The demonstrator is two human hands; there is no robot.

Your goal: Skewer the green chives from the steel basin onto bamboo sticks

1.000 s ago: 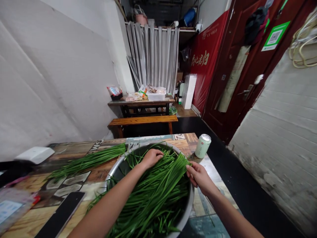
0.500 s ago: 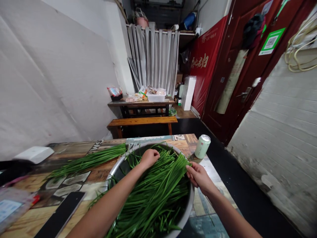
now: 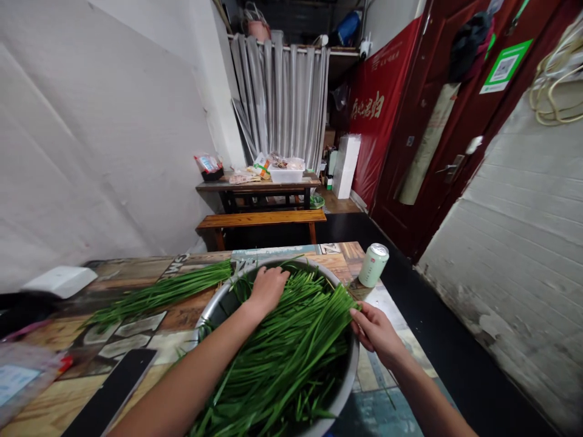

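Between pinching right fingers (image 3: 357, 315): chives (image 3: 291, 352)

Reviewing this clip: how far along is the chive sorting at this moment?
Looks done: one bundle of chives lies on the table, left of the metal basin. In hand: the left hand rests on the chives in the basin, and the right hand pinches their ends at the rim. Left: the basin's pile looks far larger than that bundle.

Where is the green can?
In the head view, the green can stands upright near the table's far right corner, just beyond the rim of the metal bowl of chives and beyond the right hand.
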